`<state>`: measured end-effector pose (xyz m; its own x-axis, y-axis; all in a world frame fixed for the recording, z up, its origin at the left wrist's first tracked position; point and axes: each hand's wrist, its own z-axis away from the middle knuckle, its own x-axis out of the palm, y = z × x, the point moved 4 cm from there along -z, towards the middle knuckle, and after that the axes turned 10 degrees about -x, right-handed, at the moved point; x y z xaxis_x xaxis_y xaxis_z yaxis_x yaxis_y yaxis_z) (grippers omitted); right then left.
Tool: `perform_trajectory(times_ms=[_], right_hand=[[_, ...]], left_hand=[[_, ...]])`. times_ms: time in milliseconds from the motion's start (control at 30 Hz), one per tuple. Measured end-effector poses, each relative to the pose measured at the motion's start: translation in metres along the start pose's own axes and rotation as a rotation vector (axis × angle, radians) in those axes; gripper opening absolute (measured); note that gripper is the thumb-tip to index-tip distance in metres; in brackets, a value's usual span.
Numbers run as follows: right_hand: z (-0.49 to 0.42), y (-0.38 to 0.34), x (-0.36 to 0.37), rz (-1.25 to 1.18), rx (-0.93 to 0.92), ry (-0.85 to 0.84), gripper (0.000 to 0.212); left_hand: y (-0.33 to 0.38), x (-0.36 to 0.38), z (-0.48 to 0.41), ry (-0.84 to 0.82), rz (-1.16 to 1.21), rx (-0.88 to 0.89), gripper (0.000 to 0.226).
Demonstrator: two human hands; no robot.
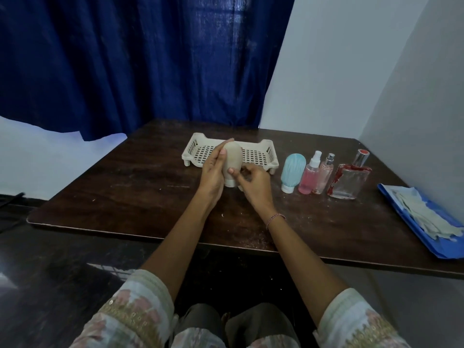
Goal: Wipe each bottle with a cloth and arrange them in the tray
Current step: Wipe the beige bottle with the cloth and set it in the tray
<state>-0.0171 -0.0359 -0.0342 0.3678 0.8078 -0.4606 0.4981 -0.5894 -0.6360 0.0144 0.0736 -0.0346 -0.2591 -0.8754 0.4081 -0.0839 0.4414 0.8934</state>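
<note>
Here, the person holds a beige bottle (233, 159) with both hands, just in front of the white tray (261, 151) on the dark table (125, 197). The bottle stands upside down, with its white cap at the bottom. I cannot tell if the cap touches the table. The left hand (213, 172) wraps around the left side of the bottle, with the fingers behind it and the thumb on the front. The right hand (253, 184) has its fingers curled and its thumb pressed on the low part of the bottle, near the cap. There is a thin bracelet (276, 218) on the right wrist. No bottle is inside the tray. To the right of the tray, four more bottles stand in a row, close together: a blue bottle (292, 172) on its white cap, a pink spray bottle (310, 175), a pale spray bottle (325, 174) with a silver top, and a big glass bottle (350, 179) with a red cap. Far off at the right edge of the table, a pale cloth (424, 214) lies on a blue sheet (447, 247). No hand touches the cloth. A dark blue curtain (125, 59) hangs behind the table.
</note>
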Motion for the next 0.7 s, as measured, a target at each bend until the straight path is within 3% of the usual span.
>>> perform_trajectory(times_ms=[300,700], right_hand=[[-0.083,-0.005,0.042,-0.084,0.085,0.0,0.034],[-0.121,0.032,0.113,-0.006,0.169,-0.206,0.027]], left_hand=[[0.061,-0.038,-0.064,0.044,-0.35,0.112,0.028],[0.036,-0.108,-0.106,0.157,-0.513,0.059,0.029]])
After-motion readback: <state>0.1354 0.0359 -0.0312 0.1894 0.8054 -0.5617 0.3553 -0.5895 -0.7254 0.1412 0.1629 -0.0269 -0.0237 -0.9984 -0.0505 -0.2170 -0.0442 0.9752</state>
